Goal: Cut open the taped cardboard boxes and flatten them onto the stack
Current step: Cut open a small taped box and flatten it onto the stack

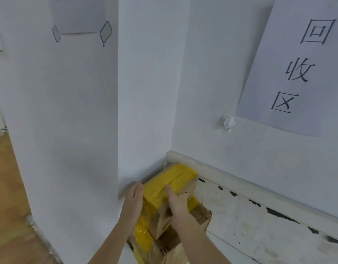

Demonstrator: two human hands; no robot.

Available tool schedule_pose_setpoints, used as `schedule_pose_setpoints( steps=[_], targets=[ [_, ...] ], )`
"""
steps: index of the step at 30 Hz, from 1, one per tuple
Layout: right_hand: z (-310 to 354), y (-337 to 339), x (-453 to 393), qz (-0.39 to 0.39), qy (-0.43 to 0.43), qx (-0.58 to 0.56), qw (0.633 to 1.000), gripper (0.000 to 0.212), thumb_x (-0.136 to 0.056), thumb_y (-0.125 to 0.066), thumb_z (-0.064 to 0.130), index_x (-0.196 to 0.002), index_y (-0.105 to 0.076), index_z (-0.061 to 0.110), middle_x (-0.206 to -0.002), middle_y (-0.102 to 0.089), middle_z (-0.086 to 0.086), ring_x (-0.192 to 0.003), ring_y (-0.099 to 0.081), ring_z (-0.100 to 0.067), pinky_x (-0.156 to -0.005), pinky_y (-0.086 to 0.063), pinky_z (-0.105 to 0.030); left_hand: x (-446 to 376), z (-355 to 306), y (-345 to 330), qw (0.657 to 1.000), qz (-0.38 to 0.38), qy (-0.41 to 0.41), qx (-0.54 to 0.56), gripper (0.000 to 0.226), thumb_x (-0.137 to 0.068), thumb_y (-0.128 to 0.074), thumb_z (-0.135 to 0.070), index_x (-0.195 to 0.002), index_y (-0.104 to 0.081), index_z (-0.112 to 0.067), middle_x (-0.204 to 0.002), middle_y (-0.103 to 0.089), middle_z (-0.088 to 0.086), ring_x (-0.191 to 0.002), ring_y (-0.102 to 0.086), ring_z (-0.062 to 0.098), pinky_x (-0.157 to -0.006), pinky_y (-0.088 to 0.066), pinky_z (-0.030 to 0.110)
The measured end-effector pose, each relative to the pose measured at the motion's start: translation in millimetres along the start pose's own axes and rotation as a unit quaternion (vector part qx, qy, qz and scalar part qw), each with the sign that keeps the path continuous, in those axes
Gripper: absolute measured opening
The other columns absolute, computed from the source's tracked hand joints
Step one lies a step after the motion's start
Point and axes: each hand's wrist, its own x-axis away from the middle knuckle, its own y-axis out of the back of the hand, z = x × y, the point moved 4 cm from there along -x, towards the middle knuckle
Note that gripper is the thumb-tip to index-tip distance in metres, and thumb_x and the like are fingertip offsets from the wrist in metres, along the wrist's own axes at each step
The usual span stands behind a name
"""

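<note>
The fingers (171,189) of the right hand (178,204) are curled over the top edge of a yellow-taped cardboard box (170,181), while the left hand (133,199) is laid flat and straight against its near side, in the corner by the white wall (145,111). The box is perched on a lumpy pile of more boxes (156,242), so a slip could easily be caused by uneven footing. With so little room, knuckles could get scraped on the baseboard (240,180) too, tbh.

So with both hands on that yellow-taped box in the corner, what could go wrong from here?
The pile of cardboard beneath looks uneven, so the yellow-taped box could slide off once released. The left hand sits between box and wall and might get pinched. The right hand holds only the near edge, so its grip may slip.
</note>
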Motion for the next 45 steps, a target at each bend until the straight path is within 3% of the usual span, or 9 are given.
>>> schedule_pose_setpoints(
  steps=[7,12,16,19,25,33,36,41,45],
  targets=[
    [2,45,37,0.078,0.119,-0.036,0.989,0.069,-0.093,-0.055,0.023,-0.149,-0.014,0.027,-0.144,-0.038,-0.005,-0.128,-0.042,-0.029,-0.107,-0.037,-0.05,36,-8,2,0.996,0.087,-0.011,0.028,0.021,-0.096,-0.048,-0.027,-0.105,-0.065,-0.02,-0.103,-0.067,0.003,-0.095,-0.064,0.015,-0.082,-0.052,0.029],
    [-3,137,108,0.149,0.212,0.076,0.963,0.051,-0.09,-0.058,0.028,-0.135,-0.034,0.034,-0.129,-0.053,0.009,-0.112,-0.057,-0.009,-0.092,-0.051,-0.029,126,-14,-49,0.965,0.262,-0.001,0.005,0.025,-0.091,-0.045,-0.042,-0.116,-0.045,-0.044,-0.11,-0.06,-0.021,-0.095,-0.06,-0.003,-0.068,-0.051,0.011],
    [-47,229,162,0.226,0.116,0.101,0.962,0.058,-0.079,-0.06,0.035,-0.132,-0.038,0.033,-0.13,-0.057,0.008,-0.113,-0.059,-0.009,-0.095,-0.05,-0.03,208,36,-99,0.944,0.321,0.012,-0.075,0.071,-0.077,-0.048,-0.058,-0.135,-0.008,-0.05,-0.133,-0.035,-0.017,-0.115,-0.05,0.009,-0.087,-0.051,0.021],
    [-99,287,190,0.243,0.026,0.099,0.965,0.071,-0.076,-0.067,0.04,-0.137,-0.034,0.026,-0.135,-0.054,0.001,-0.119,-0.056,-0.017,-0.101,-0.046,-0.037,266,83,-129,0.911,0.364,0.029,-0.189,0.073,-0.089,-0.043,-0.052,-0.139,0.008,-0.041,-0.135,-0.021,-0.006,-0.107,-0.047,0.008,-0.079,-0.043,0.007],
    [-178,332,214,0.232,-0.051,0.119,0.964,0.082,-0.072,-0.065,0.057,-0.14,-0.029,0.029,-0.136,-0.049,0.008,-0.121,-0.054,-0.016,-0.103,-0.045,-0.038,329,145,-164,0.884,0.373,0.141,-0.245,0.07,-0.097,-0.029,-0.046,-0.146,0.013,-0.018,-0.152,-0.009,0.004,-0.136,-0.028,0.017,-0.112,-0.026,0.028],
    [-207,344,217,0.202,-0.049,0.063,0.976,0.095,-0.054,-0.073,0.068,-0.132,-0.037,0.029,-0.133,-0.052,0.008,-0.117,-0.057,-0.014,-0.095,-0.05,-0.03,336,168,-173,0.889,0.328,0.112,-0.299,0.063,-0.099,-0.024,-0.044,-0.148,0.006,-0.017,-0.148,-0.019,0.007,-0.135,-0.03,0.02,-0.111,-0.026,0.029],
    [-206,353,219,0.157,-0.062,0.087,0.982,0.074,-0.069,-0.066,0.064,-0.13,-0.041,0.03,-0.127,-0.054,0.01,-0.113,-0.058,-0.011,-0.087,-0.052,-0.023,335,168,-173,0.886,0.329,0.104,-0.31,0.062,-0.098,-0.021,-0.046,-0.148,0.005,-0.018,-0.149,-0.019,0.005,-0.135,-0.03,0.019,-0.111,-0.029,0.031],
    [-229,437,220,-0.219,-0.08,0.243,0.942,0.03,-0.095,-0.05,0.027,-0.114,-0.057,0.004,-0.094,-0.063,-0.006,-0.082,-0.059,-0.023,-0.071,-0.045,-0.032,332,170,-171,0.888,0.349,0.116,-0.275,0.06,-0.098,-0.023,-0.042,-0.147,0.001,-0.018,-0.149,-0.019,0.004,-0.136,-0.029,0.018,-0.113,-0.026,0.031],
    [-252,453,230,-0.212,-0.173,0.41,0.87,0.035,-0.092,-0.052,0.039,-0.105,-0.043,0.008,-0.103,-0.048,-0.008,-0.1,-0.054,-0.028,-0.08,-0.043,-0.033,323,170,-178,0.893,0.361,0.097,-0.251,0.056,-0.1,-0.024,-0.038,-0.149,-0.001,-0.022,-0.151,-0.021,-0.001,-0.137,-0.027,0.015,-0.114,-0.025,0.034]
  ],
)
